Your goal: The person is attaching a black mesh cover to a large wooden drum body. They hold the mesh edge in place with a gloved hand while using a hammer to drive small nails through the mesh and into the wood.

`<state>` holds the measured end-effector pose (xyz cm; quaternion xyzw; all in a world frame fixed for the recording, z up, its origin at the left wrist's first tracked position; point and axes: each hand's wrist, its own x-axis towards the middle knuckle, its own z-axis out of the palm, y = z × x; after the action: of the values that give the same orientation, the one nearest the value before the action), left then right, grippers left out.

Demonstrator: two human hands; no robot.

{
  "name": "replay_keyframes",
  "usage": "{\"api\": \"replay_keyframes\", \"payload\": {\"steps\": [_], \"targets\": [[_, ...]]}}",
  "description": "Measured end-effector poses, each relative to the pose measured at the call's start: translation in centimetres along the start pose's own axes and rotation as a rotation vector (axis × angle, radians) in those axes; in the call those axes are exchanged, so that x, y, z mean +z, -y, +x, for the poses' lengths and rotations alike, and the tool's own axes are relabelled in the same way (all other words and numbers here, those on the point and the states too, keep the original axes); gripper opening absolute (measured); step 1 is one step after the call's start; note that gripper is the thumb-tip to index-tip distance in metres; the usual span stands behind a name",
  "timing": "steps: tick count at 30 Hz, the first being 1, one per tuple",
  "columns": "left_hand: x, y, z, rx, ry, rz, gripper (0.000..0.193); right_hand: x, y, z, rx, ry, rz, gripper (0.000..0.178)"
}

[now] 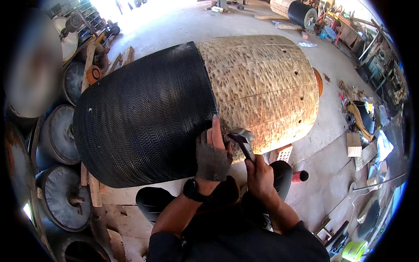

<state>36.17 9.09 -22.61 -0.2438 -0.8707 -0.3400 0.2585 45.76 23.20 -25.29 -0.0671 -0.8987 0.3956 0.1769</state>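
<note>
A large drum lies on its side before me. Black ribbed rubber [148, 105] wraps its left part, and pitted wooden slats [262, 83] form the right part. My left hand [214, 150], in a worn grey glove with bare fingers, rests at the rubber's edge. One finger stretches up along the seam; the thumb side is partly hidden, and I cannot make out anything small there. My right hand [261, 177] is closed round a hammer [244, 142]. The hammer's head is beside my left thumb, close to the near side of the wood.
Metal drums [65, 198] line the left, with wooden planks [94, 190] beside them. A perforated brick [284, 153] is against the drum's near right side. A red and black cylinder [300, 176] stands on the floor. Scraps and tools crowd the right; another drum [301, 15] lies far off.
</note>
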Motion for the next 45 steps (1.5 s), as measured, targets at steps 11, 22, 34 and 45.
{"api": "replay_keyframes", "payload": {"steps": [11,22,34,45], "targets": [[2.9,1.9,-13.9,0.177,0.403,-0.069,0.05,-0.5,0.4,-0.7,-0.074,-0.049,0.075,0.019],[3.6,2.7,-16.8,0.181,0.559,-0.006,0.03,-1.0,1.1,-0.9,-0.128,-0.064,0.084,0.017],[7.7,4.5,-19.7,-0.03,0.691,-0.137,0.025,0.2,1.8,-1.7,-0.092,-0.035,0.117,0.014],[0.4,1.9,-13.4,0.172,0.431,-0.131,0.024,0.1,0.3,-1.1,-0.059,-0.072,-0.048,0.019]]}}
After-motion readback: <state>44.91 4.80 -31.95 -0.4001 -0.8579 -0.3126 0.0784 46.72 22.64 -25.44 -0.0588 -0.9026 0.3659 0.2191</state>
